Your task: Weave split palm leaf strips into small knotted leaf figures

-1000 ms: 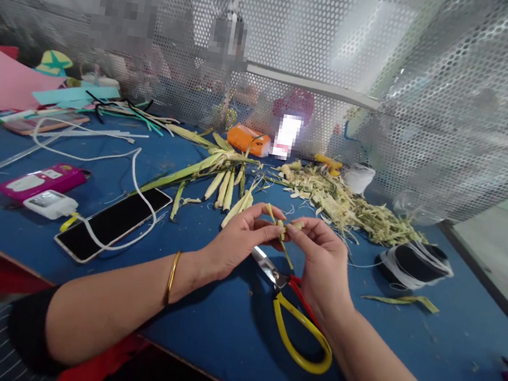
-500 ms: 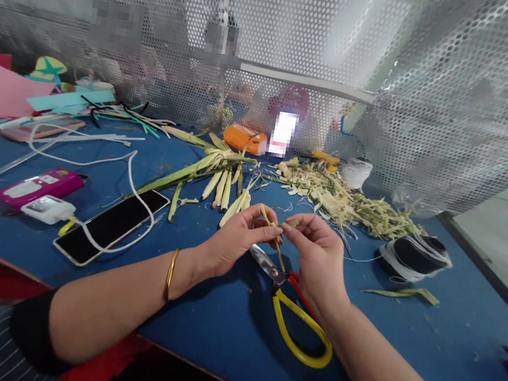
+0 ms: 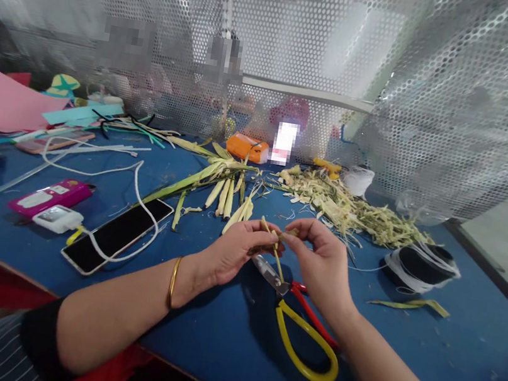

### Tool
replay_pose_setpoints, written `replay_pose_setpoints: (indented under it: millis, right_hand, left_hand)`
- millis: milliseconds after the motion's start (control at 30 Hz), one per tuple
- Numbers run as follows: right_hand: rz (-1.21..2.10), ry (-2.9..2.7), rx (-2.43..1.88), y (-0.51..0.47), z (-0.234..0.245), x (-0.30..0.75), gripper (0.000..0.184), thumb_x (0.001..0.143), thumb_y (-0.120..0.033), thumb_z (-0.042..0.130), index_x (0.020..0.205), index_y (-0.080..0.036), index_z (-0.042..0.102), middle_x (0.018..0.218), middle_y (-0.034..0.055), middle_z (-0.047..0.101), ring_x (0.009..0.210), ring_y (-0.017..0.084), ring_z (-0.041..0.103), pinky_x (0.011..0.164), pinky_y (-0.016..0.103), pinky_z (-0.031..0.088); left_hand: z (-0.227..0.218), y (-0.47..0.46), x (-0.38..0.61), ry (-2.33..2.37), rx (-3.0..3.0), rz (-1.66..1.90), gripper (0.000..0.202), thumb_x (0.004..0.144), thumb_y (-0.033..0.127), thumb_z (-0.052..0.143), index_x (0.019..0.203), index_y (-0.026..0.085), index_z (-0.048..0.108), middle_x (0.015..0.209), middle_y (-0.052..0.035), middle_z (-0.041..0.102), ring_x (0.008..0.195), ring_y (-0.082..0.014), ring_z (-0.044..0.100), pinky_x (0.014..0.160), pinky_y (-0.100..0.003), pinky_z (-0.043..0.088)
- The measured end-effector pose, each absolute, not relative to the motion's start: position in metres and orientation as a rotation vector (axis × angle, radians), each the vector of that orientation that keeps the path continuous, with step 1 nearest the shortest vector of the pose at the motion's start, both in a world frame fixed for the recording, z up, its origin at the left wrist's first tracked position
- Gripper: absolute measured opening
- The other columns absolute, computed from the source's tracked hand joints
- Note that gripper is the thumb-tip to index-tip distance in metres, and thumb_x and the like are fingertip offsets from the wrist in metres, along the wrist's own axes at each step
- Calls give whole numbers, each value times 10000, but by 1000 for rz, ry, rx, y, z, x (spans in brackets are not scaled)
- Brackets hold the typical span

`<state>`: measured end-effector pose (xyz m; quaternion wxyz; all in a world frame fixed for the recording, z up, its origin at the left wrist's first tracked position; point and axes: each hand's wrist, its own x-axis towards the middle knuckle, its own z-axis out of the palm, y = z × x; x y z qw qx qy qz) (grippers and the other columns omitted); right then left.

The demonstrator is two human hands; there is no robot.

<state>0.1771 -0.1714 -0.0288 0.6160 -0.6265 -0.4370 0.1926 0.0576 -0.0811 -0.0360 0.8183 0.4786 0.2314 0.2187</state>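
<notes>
Taking the thin pale strip as the hub of the dial, a pink sheet lies on the blue bench between nine and ten o'clock, far out. Nearer, at nine, come a magenta case, a white adapter with its white cable, and a dark-screened phone that the cable crosses. A gold bangle circles the left wrist. The left hand, just at nine, has its fingers curled and its thumb closed on the strip, which slants across the fingertips and runs down toward five. At ten, long green leaves spread out; an orange packet sits at eleven, with a bright, pixelated panel beside it at twelve. The scissors lie toward five, blades under the hands, with one yellow loop and one red. The right hand, at three, brings thumb and forefinger together on a small plant piece, its other fingers bent. A pile of shreds lies at two. Farthest right, at three, stands a black spool wound with white thread, a loose leaf strip just below.
</notes>
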Motion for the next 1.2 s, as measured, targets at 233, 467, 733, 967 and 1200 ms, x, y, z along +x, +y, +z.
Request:
replay_pose_setpoints:
  millis: [233,467,733,967,1200]
  right_hand:
    - [-261,-1781,-1555,-174,-28,196,208,903,-135,508,1033,-210,652,868,48,684,817,191,608,750,332,429]
    - [-579,-2198,-1387,-178,-20,211,253,939,-88,430,980,-166,667,888,80,661,790,184,552,747,325,410]
    - [-281,-1966,-1609,-175,-20,204,248,926,-151,445,772,-182,637,780,58,608,722,172,528,690,302,390]
    - [666,-1334,-1737,-172,-25,200,229,800,-321,576,609,-199,612,524,-29,506,532,131,449,518,255,326]
    - [163,-1651,-1704,-173,-26,196,148,880,-236,520,847,-205,661,797,32,659,719,166,564,671,283,398]
  left_hand:
    - [-34,-75,55,564,1024,426,98,615,130,708,684,130,637,665,-14,652,658,-116,624,689,-239,444]
    - [-34,-71,51,538,1021,323,126,634,175,738,709,140,642,688,-9,649,665,-120,613,763,-293,467]
    - [-28,-67,51,423,1391,456,158,689,218,737,774,155,620,722,-25,679,723,-153,648,765,-305,484]
    - [-25,-73,49,417,1944,649,33,749,188,653,781,182,646,759,-9,667,726,-130,607,727,-264,470]
    - [-28,-68,53,614,1378,501,92,669,172,686,689,157,598,612,5,626,622,-126,615,681,-270,474]
